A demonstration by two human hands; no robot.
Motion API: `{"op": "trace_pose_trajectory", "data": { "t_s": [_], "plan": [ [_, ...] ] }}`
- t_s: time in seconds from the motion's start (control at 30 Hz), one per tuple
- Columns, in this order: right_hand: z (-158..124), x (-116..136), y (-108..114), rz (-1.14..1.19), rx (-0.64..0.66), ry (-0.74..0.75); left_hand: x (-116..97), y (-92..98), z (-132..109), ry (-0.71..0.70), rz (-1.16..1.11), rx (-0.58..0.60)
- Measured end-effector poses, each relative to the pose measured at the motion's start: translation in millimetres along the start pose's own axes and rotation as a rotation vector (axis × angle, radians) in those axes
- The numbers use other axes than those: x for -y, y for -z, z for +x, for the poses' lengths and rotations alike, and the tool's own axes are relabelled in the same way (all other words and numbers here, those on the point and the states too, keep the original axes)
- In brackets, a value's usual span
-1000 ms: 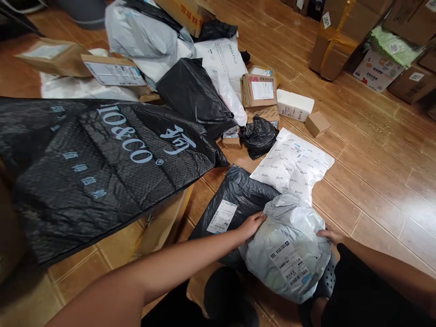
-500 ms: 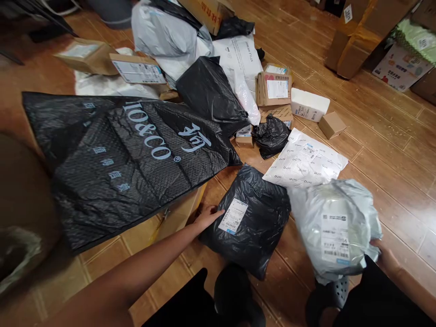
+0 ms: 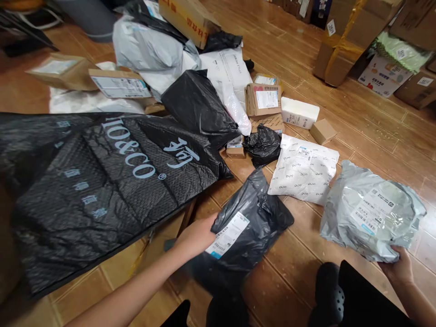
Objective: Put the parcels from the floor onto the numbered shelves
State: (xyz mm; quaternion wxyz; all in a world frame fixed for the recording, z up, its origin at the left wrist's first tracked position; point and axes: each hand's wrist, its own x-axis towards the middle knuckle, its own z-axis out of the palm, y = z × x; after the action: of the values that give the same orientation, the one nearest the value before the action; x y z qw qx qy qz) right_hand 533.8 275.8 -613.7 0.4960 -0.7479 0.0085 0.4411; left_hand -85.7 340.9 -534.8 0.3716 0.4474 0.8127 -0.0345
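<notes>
My left hand (image 3: 199, 234) grips the edge of a black plastic mailer bag (image 3: 259, 227) with a white shipping label; its fingers are partly tucked behind the plastic. The bag tilts up on its left side above the floor. At the right, my right hand (image 3: 398, 268) is closed on the lower corner of a grey plastic mailer bag (image 3: 340, 218), which also bears a label. Between and beyond the two lies a white printed mailer (image 3: 304, 175). A large black bag with pale lettering (image 3: 85, 195) spreads out left of my left hand.
Behind lies a pile of parcels, among them a small black bag (image 3: 262, 145), a white box (image 3: 299, 112) and a small brown box (image 3: 323, 131). Large taped cartons (image 3: 354, 32) stand at the upper right. A dark shoe (image 3: 329, 290) is near the bottom edge.
My left hand has taken hold of the black mailer bag and raised its left side. My right hand has moved the grey mailer bag to the right, away from the white mailer.
</notes>
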Motion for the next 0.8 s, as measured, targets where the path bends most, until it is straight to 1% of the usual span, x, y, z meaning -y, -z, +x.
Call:
{"op": "trace_pose_trajectory", "data": {
  "t_s": [0.03, 0.1, 0.13, 0.17, 0.2, 0.27, 0.33, 0.37, 0.4, 0.43, 0.47, 0.5, 0.53, 0.57, 0.6, 0.63, 0.67, 0.7, 0.73, 0.77, 0.8],
  "plan": [
    [5.4, 4.0, 1.1, 0.015, -0.024, 0.017, -13.7, 16.6, -9.9, -0.076, 0.044, 0.044],
    [16.8, 10.2, 0.7, 0.033, -0.063, 0.039, -49.7, 45.6, -30.1, -0.248, 0.116, 0.054],
    [21.9, 12.0, -0.8, 0.039, -0.077, 0.042, -72.0, 55.8, -39.1, -0.346, 0.137, 0.054],
    [26.2, 12.8, -2.9, 0.051, -0.084, 0.039, -96.8, 62.1, -46.4, -0.458, 0.158, 0.042],
    [29.6, 12.3, -5.2, 0.073, -0.084, 0.035, -123.7, 64.1, -51.5, -0.584, 0.201, 0.024],
    [34.0, 8.1, -8.9, 0.136, -0.065, 0.019, -180.8, 55.6, -53.1, -0.872, 0.394, -0.059],
    [36.7, 0.5, -9.6, 0.177, -0.062, -0.019, -235.0, 35.6, -40.9, -1.146, 0.593, -0.147],
    [38.1, -3.8, -8.7, 0.177, -0.074, -0.045, -257.3, 24.0, -29.6, -1.261, 0.619, -0.195],
    [39.7, -8.1, -7.3, 0.172, -0.092, -0.067, -274.2, 12.7, -15.2, -1.383, 0.582, -0.27],
    [41.4, -11.9, -5.4, 0.167, -0.108, -0.086, -284.3, 2.3, 1.7, -1.469, 0.489, -0.357],
    [43.3, -15.0, -3.4, 0.168, -0.116, -0.099, -286.6, -7.1, 20.4, -1.479, 0.36, -0.447],
    [45.1, -17.2, -1.5, 0.175, -0.117, -0.111, -280.9, -15.6, 39.6, -1.4, 0.21, -0.529],
    [46.9, -18.6, 0.2, 0.184, -0.117, -0.122, -267.9, -23.8, 58.4, -1.221, 0.045, -0.589],
    [48.6, -19.0, 1.5, 0.188, -0.118, -0.133, -248.8, -32.4, 75.5, -0.984, -0.106, -0.601],
    [50.1, -18.6, 2.5, 0.186, -0.121, -0.143, -225.8, -42.0, 90.0, -0.711, -0.243, -0.559],
    [51.5, -17.7, 2.9, 0.182, -0.122, -0.145, -201.3, -52.9, 101.1, -0.433, -0.357, -0.439],
    [52.6, -16.4, 2.7, 0.181, -0.115, -0.137, -177.6, -65.0, 108.4, -0.219, -0.437, -0.239],
    [53.6, -15.0, 2.0, 0.183, -0.102, -0.124, -156.7, -77.9, 112.0, -0.155, -0.455, -0.101],
    [54.2, -13.7, 0.7, 0.188, -0.088, -0.11, -140.0, -91.3, 112.4, -0.136, -0.463, 0.005],
    [54.5, -12.7, -1.0, 0.195, -0.079, -0.098, -128.2, -104.2, 110.4, -0.148, -0.478, 0.104],
    [54.5, -12.1, -3.0, 0.202, -0.077, -0.087, -121.3, -116.0, 107.0, -0.173, -0.484, 0.161]
  ]
}}
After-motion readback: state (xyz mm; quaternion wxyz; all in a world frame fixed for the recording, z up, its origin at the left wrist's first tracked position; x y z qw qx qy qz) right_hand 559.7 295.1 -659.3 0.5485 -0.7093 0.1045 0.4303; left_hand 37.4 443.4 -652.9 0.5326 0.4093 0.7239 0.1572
